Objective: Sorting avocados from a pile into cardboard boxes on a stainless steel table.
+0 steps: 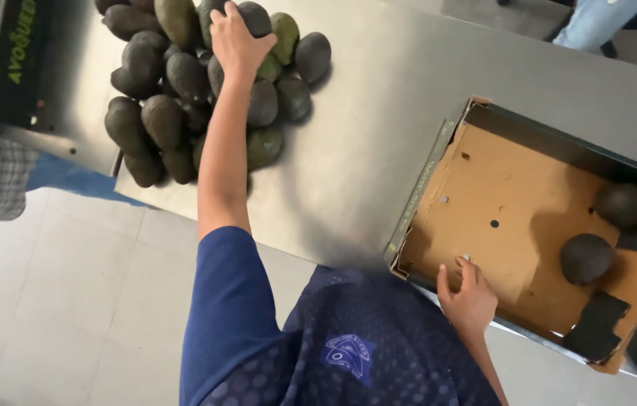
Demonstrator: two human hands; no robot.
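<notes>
A steel table runs across the upper half of the frame, slanting from the upper left down toward the right edge. On its right part sits an open cardboard box, brown inside with dark outer walls, filling the right middle and lower right of the frame. A pile of dark green avocados lies heaped on the table at the upper left centre. A second dark box holding more avocados stands at the far upper left.

The person's blue sleeve and patterned blue garment fill the lower centre. The left hand reaches up to the top of the pile and is curled over one avocado there, grasping it. The right hand rests at the lower centre right, fingers loosely spread on the near wall of the cardboard box, holding no fruit.

Inside the box two avocados lie apart from each other: one near the right middle, another just above it toward the right edge.
</notes>
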